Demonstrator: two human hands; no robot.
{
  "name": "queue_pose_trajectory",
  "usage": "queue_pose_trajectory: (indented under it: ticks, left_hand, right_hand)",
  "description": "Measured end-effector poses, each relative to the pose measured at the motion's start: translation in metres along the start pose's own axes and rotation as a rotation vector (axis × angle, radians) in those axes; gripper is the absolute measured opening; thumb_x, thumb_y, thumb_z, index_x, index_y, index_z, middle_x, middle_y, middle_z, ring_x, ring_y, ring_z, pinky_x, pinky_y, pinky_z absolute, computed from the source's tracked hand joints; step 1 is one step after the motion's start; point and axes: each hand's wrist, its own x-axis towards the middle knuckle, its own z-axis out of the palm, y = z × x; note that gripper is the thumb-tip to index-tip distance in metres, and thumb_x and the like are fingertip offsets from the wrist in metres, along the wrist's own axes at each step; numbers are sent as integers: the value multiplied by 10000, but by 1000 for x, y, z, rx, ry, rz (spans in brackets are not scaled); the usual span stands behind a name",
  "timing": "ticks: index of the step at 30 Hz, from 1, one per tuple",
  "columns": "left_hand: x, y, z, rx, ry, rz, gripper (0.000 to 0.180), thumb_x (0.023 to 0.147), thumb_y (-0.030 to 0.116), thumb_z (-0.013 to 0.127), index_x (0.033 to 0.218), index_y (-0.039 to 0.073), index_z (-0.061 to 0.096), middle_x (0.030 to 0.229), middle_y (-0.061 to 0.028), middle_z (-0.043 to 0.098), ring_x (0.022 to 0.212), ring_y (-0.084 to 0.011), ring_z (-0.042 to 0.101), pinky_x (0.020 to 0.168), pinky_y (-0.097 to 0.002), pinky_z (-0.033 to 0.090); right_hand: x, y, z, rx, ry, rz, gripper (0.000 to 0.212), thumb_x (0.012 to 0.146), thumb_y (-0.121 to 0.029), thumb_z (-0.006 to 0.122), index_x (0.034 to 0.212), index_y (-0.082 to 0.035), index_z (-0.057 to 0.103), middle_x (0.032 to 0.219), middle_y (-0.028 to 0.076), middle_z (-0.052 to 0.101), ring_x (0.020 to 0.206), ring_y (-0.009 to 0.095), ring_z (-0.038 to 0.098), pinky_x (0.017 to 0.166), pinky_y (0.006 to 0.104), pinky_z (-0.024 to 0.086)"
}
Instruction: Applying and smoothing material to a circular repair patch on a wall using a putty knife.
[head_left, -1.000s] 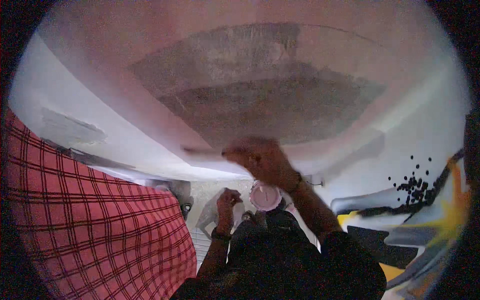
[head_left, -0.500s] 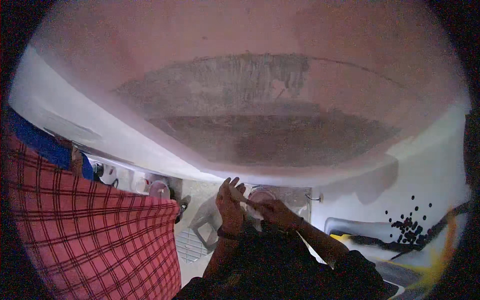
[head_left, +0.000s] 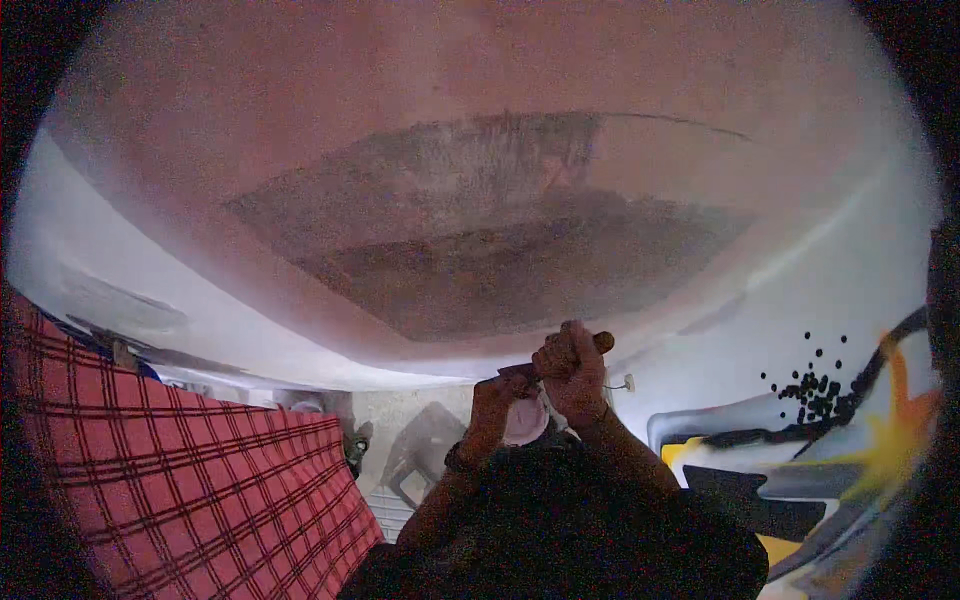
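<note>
Packages, labels, signs, screens: none can be made out. Nearest candidate: painted wall graphic [head_left: 800, 470], lower right; yellow, orange, black and white, with black dots.

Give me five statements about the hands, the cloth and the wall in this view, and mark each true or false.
1. The left hand and the right hand are raised close together. True.
2. A red checked cloth fills the lower left. True.
3. The right hand is closed round a brown handle. True.
4. The cloth is plain blue. False: it is red with dark lines.
5. The painted wall with black dots is on the left. False: it is on the right.
</note>
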Motion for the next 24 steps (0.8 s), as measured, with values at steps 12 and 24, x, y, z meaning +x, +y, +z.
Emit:
queue_pose_trajectory:
  ticks: [12,24]
  left_hand:
    - [51,97,-16,-159,129,348,261,892,162,479,751,1,629,810,-104,654,748,-207,622,717,-305,470]
    - [40,105,-1,-342,58,401,155,874,37,516,774,-9,625,791,-122,633,753,-224,615,731,-324,472]
  right_hand:
    - [19,-49,137,-402,-135,-507,351,942,-362,443,699,-119,373,519,-21,281,398,99,232,394,268,229]
    - [61,-128,242,-742,-325,-747,247,951,-265,422,752,-120,437,489,-40,235,376,84,183,374,272,197]
